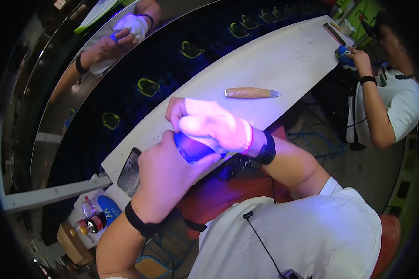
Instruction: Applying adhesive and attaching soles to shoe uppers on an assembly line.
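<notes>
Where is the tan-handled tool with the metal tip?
In the head view, the tan-handled tool lies right of centre on the white table, beyond the white-gloved right hand.

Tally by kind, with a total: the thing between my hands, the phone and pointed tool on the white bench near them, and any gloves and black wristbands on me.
Blue item, between left hand and right hand: 1
Phone: 1
Tan-handled pointed tool: 1
White glove: 1
Black wristbands: 2
Total: 6

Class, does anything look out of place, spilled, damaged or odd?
Nothing looks spilled or damaged. One oddity: the right hand wears a white glove, tinted violet, while the left hand, holding a blue object, is bare.
</notes>
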The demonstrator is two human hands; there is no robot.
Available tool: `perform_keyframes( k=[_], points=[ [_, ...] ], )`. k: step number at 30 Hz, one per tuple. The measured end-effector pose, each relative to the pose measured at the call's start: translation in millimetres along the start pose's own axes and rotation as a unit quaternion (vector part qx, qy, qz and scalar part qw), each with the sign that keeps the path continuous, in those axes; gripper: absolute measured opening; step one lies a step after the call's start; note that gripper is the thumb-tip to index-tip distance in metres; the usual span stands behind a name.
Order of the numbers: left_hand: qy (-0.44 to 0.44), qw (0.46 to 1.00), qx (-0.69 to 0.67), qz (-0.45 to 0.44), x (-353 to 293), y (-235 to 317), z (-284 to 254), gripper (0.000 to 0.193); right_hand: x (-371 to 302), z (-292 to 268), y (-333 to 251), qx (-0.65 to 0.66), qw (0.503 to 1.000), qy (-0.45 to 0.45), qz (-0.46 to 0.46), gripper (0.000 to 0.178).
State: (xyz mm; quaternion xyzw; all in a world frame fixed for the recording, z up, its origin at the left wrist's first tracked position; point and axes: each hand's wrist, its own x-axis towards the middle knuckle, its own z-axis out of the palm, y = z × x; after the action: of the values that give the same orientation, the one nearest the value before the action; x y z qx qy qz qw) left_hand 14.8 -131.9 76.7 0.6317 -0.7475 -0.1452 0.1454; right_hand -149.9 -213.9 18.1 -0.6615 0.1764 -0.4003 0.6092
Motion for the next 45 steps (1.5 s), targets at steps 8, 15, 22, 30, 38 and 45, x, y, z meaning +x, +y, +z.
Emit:
perform_keyframes(
  k=[8,15,22,30,38,45],
  points=[
    [0.06,0.962,0.037,0.265,-34.0,9.4,29.6,0.058,-76.7,-5.5,-34.1,-0.052,0.995,-0.082,-0.04,0.066],
    [-0.049,0.957,-0.278,0.063,-101.7,-19.7,-1.3,0.082,-105.6,15.8,-7.3,-0.416,0.901,-0.073,-0.102,0.094],
    [0.155,0.907,-0.384,-0.076,-130.2,-37.4,54.5,0.051,-86.6,22.6,39.3,-0.421,0.89,-0.108,-0.136,0.076],
    [0.312,0.797,-0.511,-0.081,-77.1,-146.3,13.0,0.073,5.5,-51.8,-123.1,-0.491,0.859,-0.04,-0.141,0.045],
    [0.125,0.783,-0.372,-0.483,87.3,-277.3,12.8,0.108,236.4,-144.9,-354.4,-0.714,0.559,0.374,-0.196,0.06],
    [0.213,0.851,-0.049,-0.477,20.1,-596.5,129.0,0.081,316.0,-82.6,-274.8,-0.671,0.675,0.217,-0.218,0.047]
  ],
)
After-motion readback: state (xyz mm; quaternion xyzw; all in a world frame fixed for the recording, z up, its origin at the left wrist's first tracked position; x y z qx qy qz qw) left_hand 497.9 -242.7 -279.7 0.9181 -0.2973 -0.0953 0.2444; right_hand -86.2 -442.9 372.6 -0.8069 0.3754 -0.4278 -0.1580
